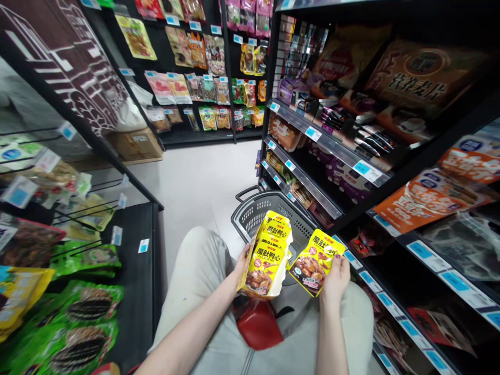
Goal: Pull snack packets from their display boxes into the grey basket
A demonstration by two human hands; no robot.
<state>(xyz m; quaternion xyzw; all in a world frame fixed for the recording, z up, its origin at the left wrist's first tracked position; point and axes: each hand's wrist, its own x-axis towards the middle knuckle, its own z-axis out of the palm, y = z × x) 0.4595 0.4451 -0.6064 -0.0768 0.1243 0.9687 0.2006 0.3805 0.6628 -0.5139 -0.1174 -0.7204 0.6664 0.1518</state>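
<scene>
- Glossy and flat, the yellow packet (314, 263) tilted above the lap, just beside the carton, its edge pinched in the right hand's (336, 278) fingers!
- The left hand (241, 266) gripped the stiff yellow carton (277, 286), ragged-edged and packed with matching packets, fingers partly hidden.
- Beyond, the perforated grey basket (250, 214) stood on the smooth pale floor (187, 177), crowded by the right-hand shelves (324, 192).
- Crinkly green bags (89, 307) filled the left rack; a red pouch (260, 325) lay below the carton.

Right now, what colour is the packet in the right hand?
The packet in the right hand is yellow with a brownish food picture; head view.
</scene>
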